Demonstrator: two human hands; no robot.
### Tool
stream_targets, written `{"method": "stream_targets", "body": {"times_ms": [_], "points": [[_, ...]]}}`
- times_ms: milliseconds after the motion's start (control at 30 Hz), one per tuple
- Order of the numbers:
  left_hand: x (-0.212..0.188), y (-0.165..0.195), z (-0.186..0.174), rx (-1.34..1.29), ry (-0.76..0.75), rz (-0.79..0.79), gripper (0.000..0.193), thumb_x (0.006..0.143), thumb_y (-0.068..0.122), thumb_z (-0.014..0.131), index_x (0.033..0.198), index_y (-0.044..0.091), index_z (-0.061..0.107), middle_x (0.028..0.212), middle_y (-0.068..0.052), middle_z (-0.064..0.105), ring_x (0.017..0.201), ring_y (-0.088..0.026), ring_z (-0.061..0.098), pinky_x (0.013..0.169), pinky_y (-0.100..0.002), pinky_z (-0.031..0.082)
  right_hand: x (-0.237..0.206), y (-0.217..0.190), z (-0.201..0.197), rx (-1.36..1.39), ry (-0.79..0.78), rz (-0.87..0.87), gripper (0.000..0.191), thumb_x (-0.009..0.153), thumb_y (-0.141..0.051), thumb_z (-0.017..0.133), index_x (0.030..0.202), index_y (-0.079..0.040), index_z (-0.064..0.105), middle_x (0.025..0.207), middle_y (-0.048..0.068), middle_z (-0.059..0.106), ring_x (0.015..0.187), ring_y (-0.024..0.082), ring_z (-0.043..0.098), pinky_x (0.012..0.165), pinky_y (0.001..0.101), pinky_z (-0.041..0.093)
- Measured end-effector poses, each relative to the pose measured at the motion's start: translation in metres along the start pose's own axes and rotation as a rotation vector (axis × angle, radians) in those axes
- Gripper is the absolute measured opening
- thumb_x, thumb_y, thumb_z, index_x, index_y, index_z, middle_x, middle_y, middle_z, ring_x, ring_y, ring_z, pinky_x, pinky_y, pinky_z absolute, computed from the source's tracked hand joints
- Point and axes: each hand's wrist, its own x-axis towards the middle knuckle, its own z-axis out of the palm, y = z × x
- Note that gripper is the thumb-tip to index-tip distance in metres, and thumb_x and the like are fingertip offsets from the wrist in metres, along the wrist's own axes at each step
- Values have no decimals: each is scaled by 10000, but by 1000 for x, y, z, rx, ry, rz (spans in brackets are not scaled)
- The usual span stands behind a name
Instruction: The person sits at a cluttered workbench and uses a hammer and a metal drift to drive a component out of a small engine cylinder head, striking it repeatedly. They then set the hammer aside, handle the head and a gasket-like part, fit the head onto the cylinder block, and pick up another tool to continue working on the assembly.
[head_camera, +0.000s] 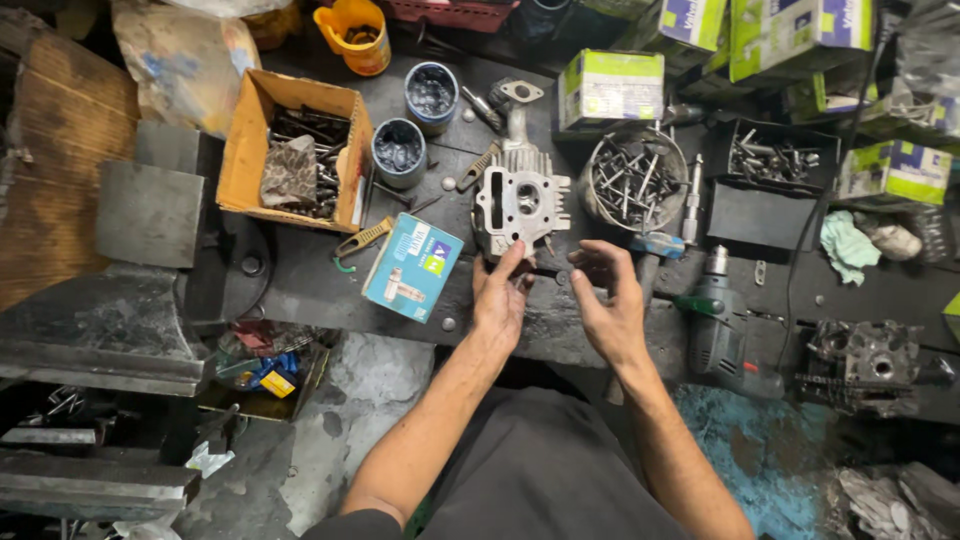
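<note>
Left hand (498, 298), fingers together, steadies the grey cylinder head (520, 200) near the workbench (300, 280) front edge, right hand (610, 300) loosely spread, holding nothing beside it; one-handed contact risks the casting tipping off that edge.

Both hands (555, 290) (bare) at cylinder head (520, 200), blue box (412, 267) beside

A single head-worn camera looks steeply down from above the person onto a dark workbench (300, 280). It sits near, at arm's reach. No second view shares the scene.
</note>
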Motion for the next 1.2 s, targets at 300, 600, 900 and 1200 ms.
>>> {"method": "stream_targets", "body": {"times_ms": [300, 600, 900, 1200], "points": [[-3, -24, 28, -116, 45, 227, 419, 805, 151, 851, 1128, 170, 585, 871, 28, 663, 720, -106, 606, 582, -297, 459, -23, 7, -33, 29, -88, -101, 345, 961, -7, 654, 1297, -27, 580, 1098, 73, 710, 969, 126, 655, 874, 281, 539], [-19, -25, -20, -49, -29, 188, 258, 881, 219, 826, 1015, 135, 621, 793, 28, 606, 694, -83, 597, 515, -256, 417, -52, 47, -78, 219, -90, -16, 261, 972, -23, 641, 1233, -25, 625, 1084, 70, 720, 1030, 126, 673, 940, 267, 530], [-140, -33, -117, 353, 100, 76, 627, 734, 257, 787, 1298, 116, 554, 862, 13, 593, 601, -94, 528, 411, -246, 350, -30, 29, -99, 325, 174, -158, 149, 982, 77, 599, 1111, 4, 620, 1080, 69, 683, 1003, 135, 653, 928, 265, 533], [-141, -43, -115, 487, 91, -26, 699, 761, 265, 796, 1376, 141, 487, 1040, -54, 692, 681, -107, 675, 521, -264, 462, 107, -54, 25, -355, -586, -647, 167, 950, -161, 690, 1096, -81, 676, 1075, 125, 692, 1030, 347, 648, 891, 448, 521]]}}
